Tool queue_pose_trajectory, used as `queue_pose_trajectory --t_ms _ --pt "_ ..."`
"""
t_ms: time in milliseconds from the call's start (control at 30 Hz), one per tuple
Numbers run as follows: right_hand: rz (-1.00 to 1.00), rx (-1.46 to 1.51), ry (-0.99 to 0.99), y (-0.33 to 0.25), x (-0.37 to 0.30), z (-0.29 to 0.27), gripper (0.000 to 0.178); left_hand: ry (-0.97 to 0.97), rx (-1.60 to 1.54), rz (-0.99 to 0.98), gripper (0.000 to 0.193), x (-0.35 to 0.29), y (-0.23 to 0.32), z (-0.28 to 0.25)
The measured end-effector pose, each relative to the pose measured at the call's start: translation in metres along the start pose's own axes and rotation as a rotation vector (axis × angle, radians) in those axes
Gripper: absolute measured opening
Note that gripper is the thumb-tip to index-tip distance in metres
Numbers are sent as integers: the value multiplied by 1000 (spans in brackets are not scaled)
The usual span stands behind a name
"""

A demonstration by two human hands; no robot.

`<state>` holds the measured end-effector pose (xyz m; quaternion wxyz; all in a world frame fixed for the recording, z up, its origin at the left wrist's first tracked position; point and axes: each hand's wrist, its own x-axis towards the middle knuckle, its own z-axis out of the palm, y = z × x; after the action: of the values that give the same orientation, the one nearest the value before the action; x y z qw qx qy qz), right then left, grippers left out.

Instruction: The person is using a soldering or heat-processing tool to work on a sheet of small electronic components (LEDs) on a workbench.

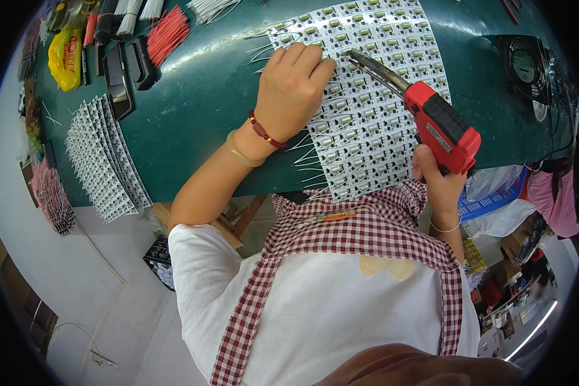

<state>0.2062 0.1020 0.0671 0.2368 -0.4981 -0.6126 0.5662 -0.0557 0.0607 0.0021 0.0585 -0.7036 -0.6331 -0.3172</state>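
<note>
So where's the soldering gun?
In the head view, right of centre, the soldering gun is in the right hand, its tip beside the left hand.

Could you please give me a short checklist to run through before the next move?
1. Right hand gripping the red-and-black gun-shaped tool: ok.
2. Tool's tip clear of the left hand: not ok, the fingers are close by.
3. Tip hot: cannot tell.
4. Sheet of small boards kept back from the table's near edge: not ok, its lower end reaches that edge.
5. Stacked sheets apart from this one: ok, off to the left.
</note>
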Motion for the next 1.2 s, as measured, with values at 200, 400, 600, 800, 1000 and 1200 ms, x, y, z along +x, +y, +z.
queue_pose_trajectory --t_ms 200,400,600,800,1000,1200 --pt "14 37 -3 -2 1 2 23 5 -18 -14 17 -1 -3 4" --pt "-9 -35 -24 -2 3 3 20 0 -29 -25 16 -1 -2 3" --pt "-58 -60 -15 2 3 4 19 4 -62 -34 17 -1 -2 3" --pt "-39 -78 45 -3 -3 -1 20 25 -81 -32 16 -1 -1 5" --pt "-72 -97 30 -1 -1 0 19 18 -79 -35 15 -2 -1 5" --pt "-29 -37 13 -2 -7 1 18 4 14 -27 15 -1 -2 3"
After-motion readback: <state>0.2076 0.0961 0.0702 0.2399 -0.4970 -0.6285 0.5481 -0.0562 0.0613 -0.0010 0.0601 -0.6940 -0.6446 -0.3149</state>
